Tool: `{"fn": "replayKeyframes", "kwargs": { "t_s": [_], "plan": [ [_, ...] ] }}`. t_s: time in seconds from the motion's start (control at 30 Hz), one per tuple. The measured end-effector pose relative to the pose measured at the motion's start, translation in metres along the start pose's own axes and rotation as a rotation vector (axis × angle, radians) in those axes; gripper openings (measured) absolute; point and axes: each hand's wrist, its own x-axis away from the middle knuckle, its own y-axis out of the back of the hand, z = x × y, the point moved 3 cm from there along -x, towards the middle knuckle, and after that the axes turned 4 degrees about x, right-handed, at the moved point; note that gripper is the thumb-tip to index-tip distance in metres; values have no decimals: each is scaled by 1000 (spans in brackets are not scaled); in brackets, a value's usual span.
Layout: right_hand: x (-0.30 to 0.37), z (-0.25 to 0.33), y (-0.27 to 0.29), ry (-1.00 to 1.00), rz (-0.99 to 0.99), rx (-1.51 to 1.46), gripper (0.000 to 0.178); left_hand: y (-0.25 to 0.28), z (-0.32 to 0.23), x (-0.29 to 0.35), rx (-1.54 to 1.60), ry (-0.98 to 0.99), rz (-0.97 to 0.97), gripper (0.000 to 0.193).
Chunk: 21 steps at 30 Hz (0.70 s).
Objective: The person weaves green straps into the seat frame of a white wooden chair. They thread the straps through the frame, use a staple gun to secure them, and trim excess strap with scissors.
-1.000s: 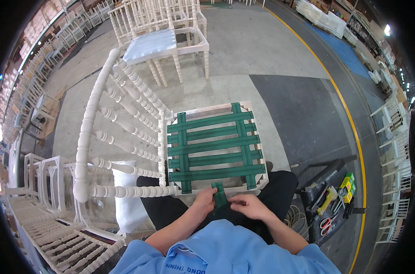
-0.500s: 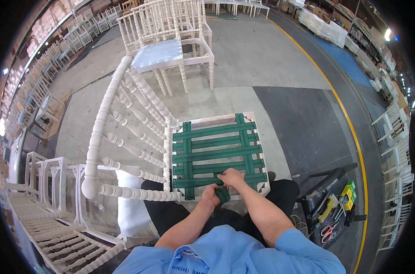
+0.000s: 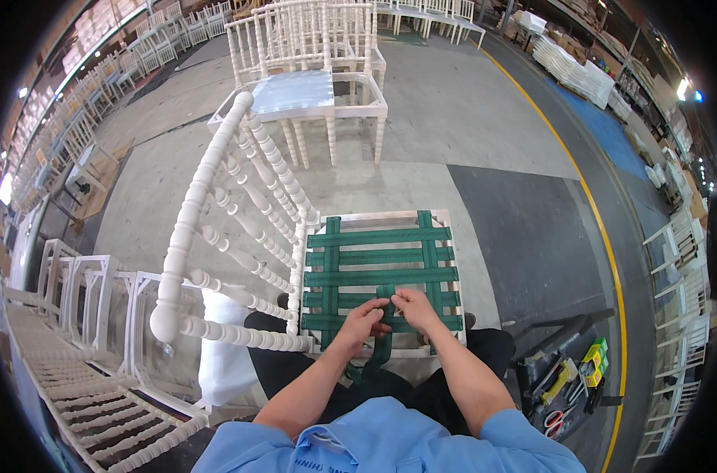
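Observation:
A white chair with turned spindles [image 3: 186, 230] stands before me, its back to the left and its seat frame [image 3: 445, 347] by my knees. Dark green webbing straps [image 3: 351, 278] cross the seat both ways. My left hand [image 3: 364, 322] and my right hand [image 3: 414, 307] meet over the near crosswise straps, both pinching a loose green webbing strap [image 3: 380, 351]. Its upper end lies over the crosswise straps at the middle. The rest hangs over the seat's front edge toward my lap. The fingertips partly hide where it passes the nearest bands.
At the right, a black stool [image 3: 532, 394] carries red-handled scissors [image 3: 554, 423], a yellow-handled tool [image 3: 563, 377] and a green-and-yellow box [image 3: 593, 363]. White chairs [image 3: 311, 87] stand ahead. Unfinished chair frames [image 3: 98, 315] crowd the left, beside a white wrapped bundle [image 3: 223, 347].
Both hands have moved up and inward over the seat. The strap, bunched by my left hand before, now stretches from the middle straps toward my lap. The view has shifted slightly.

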Motion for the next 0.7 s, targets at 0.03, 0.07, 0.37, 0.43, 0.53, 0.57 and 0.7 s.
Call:
{"fn": "replayKeyframes", "kwargs": {
  "t_s": [0.03,0.07,0.37,0.43,0.53,0.57,0.7],
  "plan": [
    [-6,-3,0,-77,28,-30,21,-3,-4,-8,125,89,72,45],
    [-11,-7,4,-153,49,-58,20,-5,-6,-17,103,121,55,46],
    [-63,32,23,245,-326,576,25,-1,-7,-106,454,347,-253,25],
    [-81,32,22,115,-223,736,29,3,-6,-120,788,320,-355,10],
    [-94,12,26,-91,-116,847,34,-12,3,-128,944,255,-312,11],
    [-98,11,19,-145,-62,855,35,-9,7,-125,951,234,-308,11],
    [-106,12,2,-78,-138,728,31,1,4,-115,969,232,-280,9]
  ]
}}
